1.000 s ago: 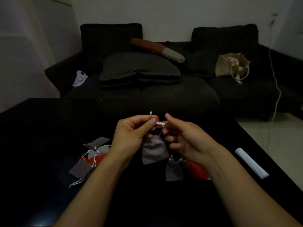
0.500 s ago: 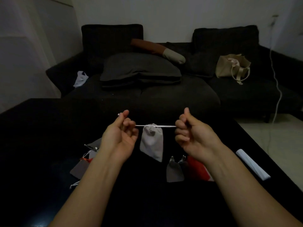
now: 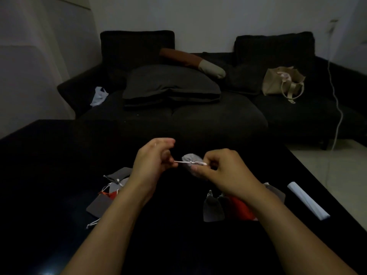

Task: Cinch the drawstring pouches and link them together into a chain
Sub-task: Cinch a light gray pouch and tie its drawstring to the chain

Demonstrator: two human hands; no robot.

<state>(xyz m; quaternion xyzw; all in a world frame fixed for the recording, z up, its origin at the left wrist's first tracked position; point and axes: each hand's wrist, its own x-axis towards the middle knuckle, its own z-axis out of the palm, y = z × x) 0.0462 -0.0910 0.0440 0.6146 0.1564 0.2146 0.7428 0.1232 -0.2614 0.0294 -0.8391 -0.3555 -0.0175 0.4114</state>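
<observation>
- Grey pouch (image 3: 190, 158) — held in the air above the dark desk (image 3: 49, 175), between both hands, neck gathered tight; the white drawstring (image 3: 189, 162) runs out level to either side of it.
- Left hand (image 3: 153, 163): fingers curled, pinching the left end of the drawstring. Right hand (image 3: 220, 171): fingers curled round the right end, thumb lying against the pouch body.
- Step in hand, as I judge it: finishing the cinch. To do it well — pull the two ends evenly and straight apart so the neck puckers shut without twisting, then keep enough free cord for threading through the next pouch.
- Look of the pouch: small, soft cloth, pale grey, bunched into a rounded lump at the gathered neck; lower half hidden behind the right hand. Dim light, so the weave cannot be made out.
- On the desk under the right forearm: a cluster of closed pouches (image 3: 213, 208), grey with a red one just beside. Whether they are already linked cannot be told.
- Under the left forearm: a loose heap of flat pouches (image 3: 111, 187), grey and red, with white cords trailing.
- Far right on the desk: a white roll (image 3: 307, 201), well apart from the work.
- Beyond the desk: a dark sofa (image 3: 198, 116) with cushions and a beige bag (image 3: 282, 82).
</observation>
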